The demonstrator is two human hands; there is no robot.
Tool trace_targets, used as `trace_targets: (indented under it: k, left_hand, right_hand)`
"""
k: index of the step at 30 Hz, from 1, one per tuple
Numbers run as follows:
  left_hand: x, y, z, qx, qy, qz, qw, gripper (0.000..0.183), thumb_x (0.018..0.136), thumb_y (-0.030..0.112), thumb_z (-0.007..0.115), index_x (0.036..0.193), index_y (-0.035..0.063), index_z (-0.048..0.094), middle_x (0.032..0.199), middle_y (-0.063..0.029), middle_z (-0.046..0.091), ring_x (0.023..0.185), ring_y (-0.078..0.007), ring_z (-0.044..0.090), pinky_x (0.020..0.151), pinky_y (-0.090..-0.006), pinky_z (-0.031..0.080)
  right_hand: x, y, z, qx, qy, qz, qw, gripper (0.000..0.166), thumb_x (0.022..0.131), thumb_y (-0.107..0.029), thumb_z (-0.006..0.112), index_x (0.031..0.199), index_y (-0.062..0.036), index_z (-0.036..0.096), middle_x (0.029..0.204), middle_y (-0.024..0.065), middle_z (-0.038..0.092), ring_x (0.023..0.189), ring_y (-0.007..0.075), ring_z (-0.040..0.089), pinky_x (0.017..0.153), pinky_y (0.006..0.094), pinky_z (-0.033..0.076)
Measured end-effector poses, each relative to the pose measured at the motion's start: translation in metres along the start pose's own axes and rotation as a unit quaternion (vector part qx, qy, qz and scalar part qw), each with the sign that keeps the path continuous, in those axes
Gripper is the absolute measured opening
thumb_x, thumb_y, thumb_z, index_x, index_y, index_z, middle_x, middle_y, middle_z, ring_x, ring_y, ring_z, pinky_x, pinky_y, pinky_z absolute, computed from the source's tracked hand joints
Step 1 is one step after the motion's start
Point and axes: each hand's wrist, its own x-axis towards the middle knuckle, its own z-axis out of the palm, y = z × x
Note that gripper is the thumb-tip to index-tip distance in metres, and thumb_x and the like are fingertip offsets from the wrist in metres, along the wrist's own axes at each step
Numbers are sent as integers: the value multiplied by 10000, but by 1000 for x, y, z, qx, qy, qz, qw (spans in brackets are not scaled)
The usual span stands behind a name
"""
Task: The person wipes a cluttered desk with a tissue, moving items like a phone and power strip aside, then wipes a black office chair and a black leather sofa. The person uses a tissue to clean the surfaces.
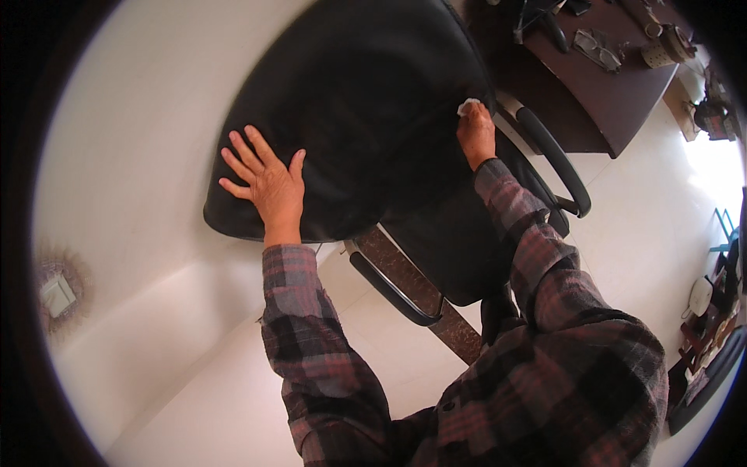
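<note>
Before me stands a black leather-look chair whose wide backrest (362,117) fills the upper middle of the view. My left hand (271,187) lies with fingers spread on the backrest's lower left part. At the backrest's right side, my right hand (477,133) grips a small white cloth or tissue (468,107), mostly hidden in the fingers, against the black surface. Below the backrest shows the black seat (449,251). A padded armrest (391,286) is on the left of the seat, and another armrest (557,154) curves out on the right.
A dark brown desk (583,93) at upper right carries eyeglasses (598,51) and a perforated holder (668,49). A pale wall (140,117) runs close along the backrest's left, with a wall switch or socket (58,296). Light floor tiles (618,233) lie beyond the right armrest.
</note>
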Motion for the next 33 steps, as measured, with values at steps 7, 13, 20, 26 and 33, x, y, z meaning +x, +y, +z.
trace_targets:
  k: [7, 13, 20, 26, 33]
  left_hand:
    - [3, 7, -28, -41, -25, -15, 999, 934, 863, 499, 613, 1519, 109, 76, 1578, -131, 66, 1448, -369, 47, 1067, -677, 54]
    - [61, 38, -47, -66, -14, 108, 992, 941, 800, 439, 702, 1514, 154, 160, 1561, -86, 182, 1426, -325, 184, 1085, -612, 149]
    - [88, 20, -41, -76, 41, 201, 976, 1003, 720, 521, 737, 1482, 121, 222, 1523, -88, 262, 1406, -275, 238, 1082, -486, 209]
    - [88, 18, -30, -45, 77, 225, 970, 970, 749, 530, 707, 1472, 92, 230, 1517, -112, 261, 1400, -316, 240, 1089, -512, 208]
    - [60, 32, -15, -1, 86, 238, 967, 713, 876, 408, 626, 1452, 121, 320, 1535, -125, 238, 1408, -341, 226, 1103, -555, 193]
  right_hand:
    - [65, -46, -54, 115, 108, 20, 987, 185, 801, 50, 577, 977, -6, 590, 937, 186, 604, 910, 385, 617, 776, 377, 498]
    - [93, -48, -40, 113, 96, -53, 987, 195, 792, 38, 574, 983, -3, 587, 952, 198, 587, 912, 413, 578, 798, 424, 478]
    - [56, 2, -36, 102, 70, 53, 991, 191, 797, 57, 547, 978, 5, 575, 936, 207, 582, 880, 408, 585, 778, 416, 480]
    - [28, -21, -21, 111, 56, 81, 989, 177, 783, 84, 559, 947, 17, 563, 928, 222, 587, 887, 409, 593, 758, 417, 491]
    - [-6, -10, -9, 130, 28, 107, 985, 172, 800, 73, 561, 961, 13, 556, 971, 211, 580, 893, 420, 594, 772, 418, 498]
